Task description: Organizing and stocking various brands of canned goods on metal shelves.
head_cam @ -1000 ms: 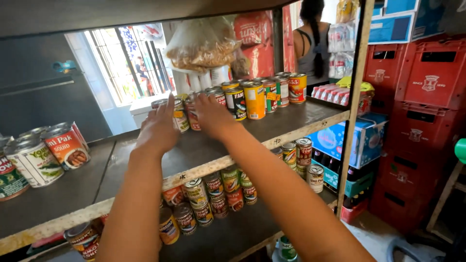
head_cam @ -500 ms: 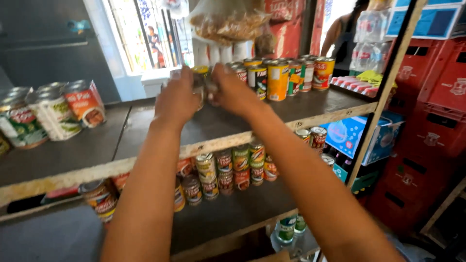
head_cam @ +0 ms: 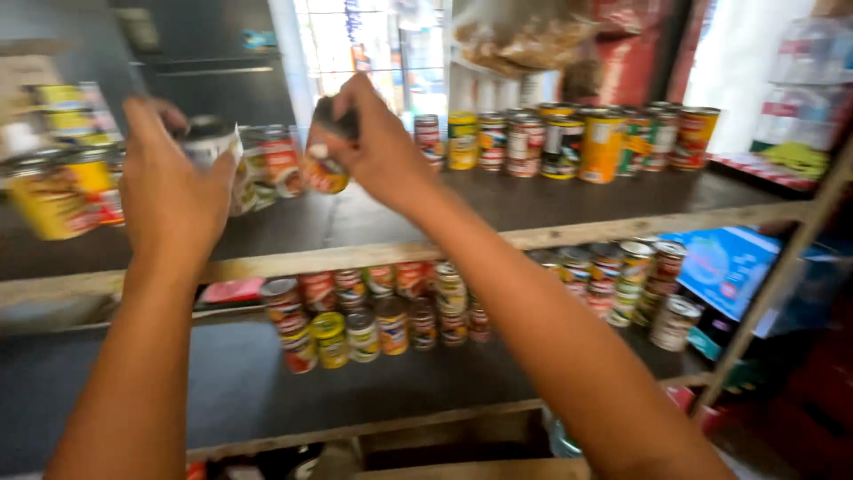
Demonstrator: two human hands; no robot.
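A row of tins (head_cam: 577, 142) stands far right on the upper shelf (head_cam: 569, 233). More tins (head_cam: 373, 316) crowd the lower shelf (head_cam: 178, 391), with another cluster (head_cam: 635, 276) to their right. A bag (head_cam: 520, 36) hangs above. A blue box (head_cam: 729, 267) sits right, near a wooden post (head_cam: 782, 276).

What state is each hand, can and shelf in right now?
Right hand: grip closed on small can, lifted off shelf, tilted.
Left hand: holding white-labelled can; grip blurred.
Can row: upright on upper shelf.
Lower cans: stacked on lower shelf.
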